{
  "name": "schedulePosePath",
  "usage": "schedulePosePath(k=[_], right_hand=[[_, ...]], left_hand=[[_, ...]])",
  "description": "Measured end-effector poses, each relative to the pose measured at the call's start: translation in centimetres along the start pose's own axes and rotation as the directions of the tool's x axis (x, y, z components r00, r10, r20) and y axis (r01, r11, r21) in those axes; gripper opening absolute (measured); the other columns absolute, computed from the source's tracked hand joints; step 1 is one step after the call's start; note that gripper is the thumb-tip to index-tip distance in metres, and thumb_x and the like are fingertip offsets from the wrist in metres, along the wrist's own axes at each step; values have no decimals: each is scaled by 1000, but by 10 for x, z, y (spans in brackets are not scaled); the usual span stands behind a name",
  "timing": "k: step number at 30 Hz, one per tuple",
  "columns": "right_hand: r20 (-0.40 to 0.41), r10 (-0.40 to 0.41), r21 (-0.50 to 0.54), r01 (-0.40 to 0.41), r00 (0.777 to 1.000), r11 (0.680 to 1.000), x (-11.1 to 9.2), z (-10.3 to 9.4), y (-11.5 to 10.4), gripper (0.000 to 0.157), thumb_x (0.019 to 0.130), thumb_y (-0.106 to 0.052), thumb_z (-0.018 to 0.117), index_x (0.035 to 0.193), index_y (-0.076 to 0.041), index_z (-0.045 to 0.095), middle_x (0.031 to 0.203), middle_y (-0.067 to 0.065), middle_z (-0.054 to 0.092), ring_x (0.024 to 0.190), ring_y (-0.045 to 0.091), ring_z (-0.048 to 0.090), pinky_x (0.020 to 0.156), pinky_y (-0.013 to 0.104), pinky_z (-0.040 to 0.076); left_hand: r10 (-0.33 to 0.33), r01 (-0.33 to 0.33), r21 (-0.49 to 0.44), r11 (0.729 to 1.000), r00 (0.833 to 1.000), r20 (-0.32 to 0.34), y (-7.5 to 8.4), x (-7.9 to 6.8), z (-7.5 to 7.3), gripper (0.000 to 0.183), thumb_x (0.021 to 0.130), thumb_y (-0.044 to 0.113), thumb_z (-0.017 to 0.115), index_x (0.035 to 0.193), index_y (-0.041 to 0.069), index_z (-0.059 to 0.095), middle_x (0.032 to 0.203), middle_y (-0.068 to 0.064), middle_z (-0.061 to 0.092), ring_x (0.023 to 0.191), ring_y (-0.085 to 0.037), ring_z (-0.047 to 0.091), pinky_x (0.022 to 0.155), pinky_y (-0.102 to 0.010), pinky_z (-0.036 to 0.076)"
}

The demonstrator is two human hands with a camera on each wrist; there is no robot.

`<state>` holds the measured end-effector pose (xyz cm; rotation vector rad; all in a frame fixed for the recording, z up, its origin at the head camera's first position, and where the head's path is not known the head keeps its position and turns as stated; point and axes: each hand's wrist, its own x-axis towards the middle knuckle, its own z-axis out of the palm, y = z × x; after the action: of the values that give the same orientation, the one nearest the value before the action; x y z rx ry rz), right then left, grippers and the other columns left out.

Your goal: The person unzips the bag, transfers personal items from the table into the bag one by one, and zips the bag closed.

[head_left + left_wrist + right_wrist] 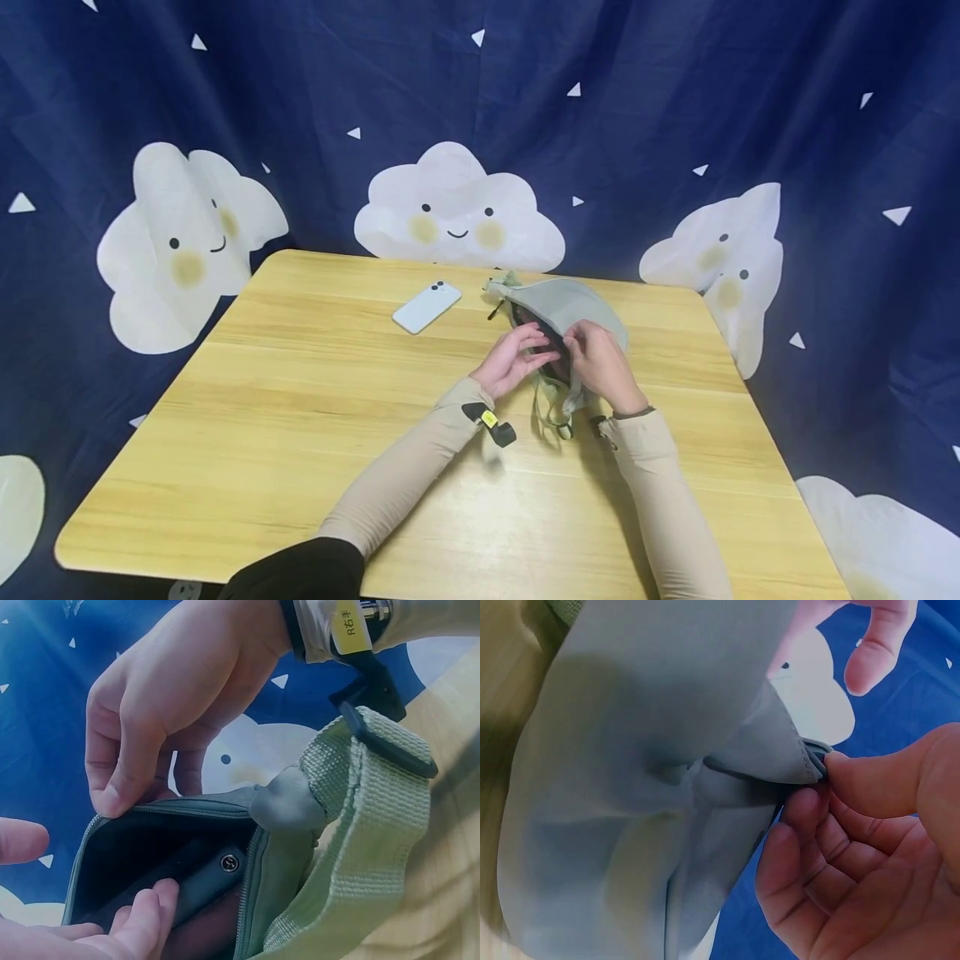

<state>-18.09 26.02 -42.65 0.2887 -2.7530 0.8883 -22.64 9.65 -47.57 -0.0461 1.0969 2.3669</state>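
A grey-green waist bag (581, 304) stands on the table with its zipped mouth unzipped. My right hand (602, 363) pinches the zippered rim of the bag between thumb and fingers, and in the right wrist view the right hand (877, 847) holds that edge folded. My left hand (513, 360) reaches into the mouth, its fingers loosely extended. Inside, in the left wrist view, the fingers of the left hand (142, 922) lie by a dark piece with a metal snap button (229, 862); whether they touch it I cannot tell. A green webbing strap (367, 825) hangs from the bag's end.
A white phone (427, 307) lies back side up on the wooden table (300, 400), left of the bag. Behind the table hangs a dark blue curtain (420, 75) with smiling clouds. A black zipper pull (496, 309) dangles at the bag's far end.
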Motion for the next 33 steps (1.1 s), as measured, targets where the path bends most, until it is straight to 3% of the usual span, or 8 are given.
schedulePosePath(k=[4,9,16,25,33], right_hand=[[3,2,4,-2,1000,1000,0,1,-1,10,100,-2,60,94,1,68,90,17,71,79,28,65,72,41,52],[4,-5,2,5,1000,1000,0,1,-1,9,100,-2,61,94,1,68,91,17,71,80,28,65,72,41,52],[0,-7,1,7,1000,1000,0,1,0,9,100,-2,61,94,1,67,90,17,71,80,29,65,72,41,52],[4,1,-7,-1,1000,1000,0,1,1,10,100,-3,61,94,0,67,88,16,70,78,28,63,70,38,50],[3,-5,-2,5,1000,1000,0,2,0,9,100,-3,61,95,1,67,90,17,71,81,29,65,73,41,52]], left_hand=[[1,-1,8,1000,1000,8,1,2,3,6,102,7,48,104,6,54,116,-14,53,124,-36,53,121,-49,43],[-10,10,19,1000,1000,-3,1,5,5,11,100,7,48,91,8,54,110,-12,55,108,-31,60,120,-49,44],[-36,36,33,999,999,-15,2,6,3,8,100,11,49,94,10,54,116,-16,54,96,-30,69,120,-50,43],[-52,53,44,998,998,-18,1,3,4,9,103,16,48,99,12,54,122,-18,54,109,-32,67,122,-45,42],[-56,57,34,998,998,-4,2,4,3,24,105,18,44,121,3,52,113,-13,57,110,-30,66,123,-45,40]])
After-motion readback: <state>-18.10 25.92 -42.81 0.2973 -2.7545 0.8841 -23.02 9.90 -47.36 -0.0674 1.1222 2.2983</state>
